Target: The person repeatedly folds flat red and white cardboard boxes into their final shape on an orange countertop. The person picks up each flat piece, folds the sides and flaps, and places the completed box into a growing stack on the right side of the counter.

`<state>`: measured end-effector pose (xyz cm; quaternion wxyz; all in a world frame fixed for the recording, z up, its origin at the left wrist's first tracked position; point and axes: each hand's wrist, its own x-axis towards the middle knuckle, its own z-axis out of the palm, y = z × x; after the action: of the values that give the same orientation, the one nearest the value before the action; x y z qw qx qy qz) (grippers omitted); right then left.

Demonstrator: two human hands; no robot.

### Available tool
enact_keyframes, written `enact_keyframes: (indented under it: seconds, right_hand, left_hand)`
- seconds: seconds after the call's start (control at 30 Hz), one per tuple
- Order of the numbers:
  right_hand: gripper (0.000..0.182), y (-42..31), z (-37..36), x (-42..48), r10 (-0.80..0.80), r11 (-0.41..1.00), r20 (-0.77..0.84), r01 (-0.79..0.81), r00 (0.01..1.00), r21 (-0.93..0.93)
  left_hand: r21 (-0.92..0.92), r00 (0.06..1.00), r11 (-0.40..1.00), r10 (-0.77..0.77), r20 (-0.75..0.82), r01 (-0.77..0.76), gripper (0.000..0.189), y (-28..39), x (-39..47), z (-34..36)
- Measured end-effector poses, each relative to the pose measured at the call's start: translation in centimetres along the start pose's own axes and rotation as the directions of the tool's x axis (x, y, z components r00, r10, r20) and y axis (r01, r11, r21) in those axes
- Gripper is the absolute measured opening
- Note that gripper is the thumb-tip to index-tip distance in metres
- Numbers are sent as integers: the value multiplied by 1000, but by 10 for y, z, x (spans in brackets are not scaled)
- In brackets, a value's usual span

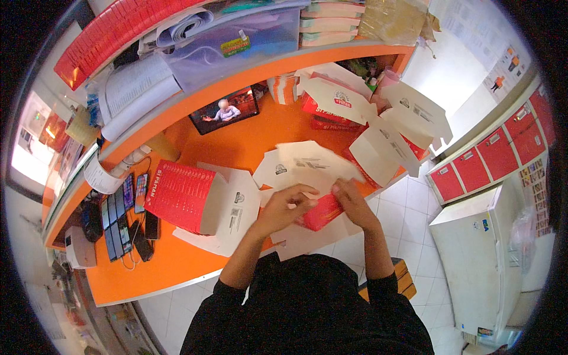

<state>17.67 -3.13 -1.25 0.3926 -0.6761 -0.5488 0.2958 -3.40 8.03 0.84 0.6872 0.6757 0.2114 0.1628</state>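
A partly folded red and white cardboard box (pixel 320 213) lies at the orange counter's front edge, before my body. My right hand (pixel 353 202) is on its right side, fingers against the red panel. My left hand (pixel 290 205) is at its left side with fingers bent; whether it grips the card cannot be told. Just beyond both hands spreads a white printed flap (pixel 306 164). To the left lies a stack of nested red boxes (pixel 182 197) with white flaps (pixel 239 208).
Open folded boxes (pixel 339 100) stand at the back right, others (pixel 386 151) near the right edge. A tablet (pixel 226 111) leans under the shelf (pixel 266 64). Several phones (pixel 116 222) with cables lie at left. A white fridge (pixel 470 257) stands at right.
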Motion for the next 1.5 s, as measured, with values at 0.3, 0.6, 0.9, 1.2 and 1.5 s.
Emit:
enact_keyframes:
  seconds: [0.3, 0.6, 0.9, 1.2, 1.5]
  right_hand:
    - [41, 53, -15, 12, 18, 148, -20, 17, 1000, 989]
    - [28, -3, 31, 32, -315, 944, -162, 327, 935, 53]
    - [12, -26, 10, 18, -458, 889, 66, 456, 886, 50]
    - [11, -26, 19, 9, 136, 598, -428, 270, 894, 754]
    - [20, -33, 13, 8, -236, 877, -396, 370, 887, 307]
  left_hand:
    - [383, 898, 818, 343, 274, -429, 42, 33, -43, -46]
    - [639, 978, 752, 208, 2, -162, 14, 30, -43, -4]
    - [282, 984, 951, -80, -162, 124, 17, 2, -18, 8]
    - [102, 996, 991, -90, -25, 92, 21, -14, -15, 0]
    - [-86, 967, 966, -248, -54, 243, 31, -21, -12, 4]
